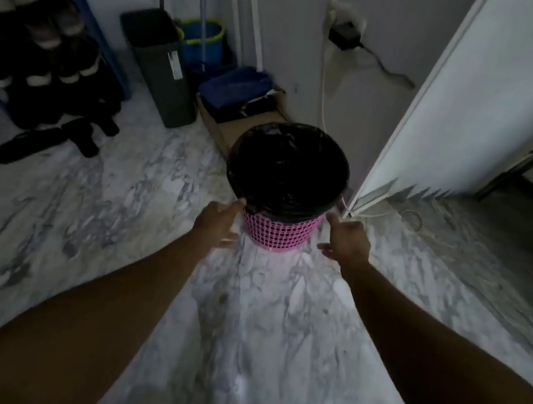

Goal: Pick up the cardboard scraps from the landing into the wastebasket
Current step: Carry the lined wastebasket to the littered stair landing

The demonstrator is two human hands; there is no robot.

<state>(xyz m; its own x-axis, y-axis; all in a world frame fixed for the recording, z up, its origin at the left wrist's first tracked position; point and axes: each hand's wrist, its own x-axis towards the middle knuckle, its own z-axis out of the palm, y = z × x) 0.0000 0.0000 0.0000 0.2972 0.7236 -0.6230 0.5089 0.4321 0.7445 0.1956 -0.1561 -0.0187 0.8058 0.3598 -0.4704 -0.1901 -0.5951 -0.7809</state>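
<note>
The pink wastebasket [280,232] with its black liner stands on the marble floor [128,222] at frame centre. Left hand [216,225] and right hand [347,239] flank it, fingers released, grasping nothing. Better to grip the rim evenly on both sides. No cardboard scraps visible on the floor.

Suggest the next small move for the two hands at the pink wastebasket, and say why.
Probably close both hands on the pink wastebasket and lift it. The left hand and right hand flank its sides with fingers open, not yet gripping, and no loose cardboard scraps show on the marble floor nearby.
</note>
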